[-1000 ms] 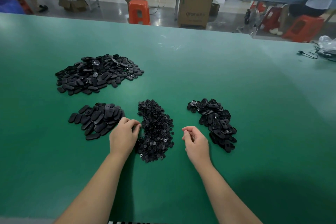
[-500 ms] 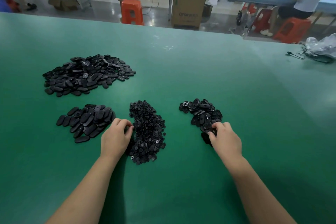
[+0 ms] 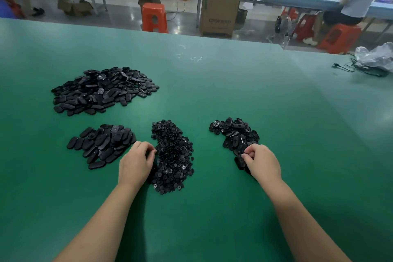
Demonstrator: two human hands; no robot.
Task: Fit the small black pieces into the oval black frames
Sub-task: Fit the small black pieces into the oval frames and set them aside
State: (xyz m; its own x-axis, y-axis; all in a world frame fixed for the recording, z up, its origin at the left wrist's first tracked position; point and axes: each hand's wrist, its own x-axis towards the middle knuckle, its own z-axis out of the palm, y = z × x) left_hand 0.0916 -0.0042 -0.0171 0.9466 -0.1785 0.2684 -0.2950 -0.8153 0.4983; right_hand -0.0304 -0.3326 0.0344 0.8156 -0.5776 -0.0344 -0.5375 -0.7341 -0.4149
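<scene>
Four piles of black parts sit on the green table [image 3: 212, 95]. In the middle, close to the person, is the heap of small black pieces [image 3: 173, 155]. To the right of it is a pile of oval frames [image 3: 234, 134] that look open in the middle, so these seem to be waiting for their pieces. To the left is a lower pile of ovals [image 3: 102, 144] lying flat and smooth, and farther back on the left is the big pile of ovals [image 3: 102, 89]. I think those two left piles may be the finished ones, but the parts are too small and dark to be sure. The left hand [image 3: 136, 164] rests at the left edge of the small pieces with its fingers curled in; it looks like it is pinching one, but I cannot see the piece itself. The right hand [image 3: 262, 160] is on the near end of the frame pile with its fingers curled down, picking at a frame; whether it has a firm hold I cannot tell. So the job looks partly done: lots of small pieces and many open frames are left, and no piece is being pushed into a frame right now.
</scene>
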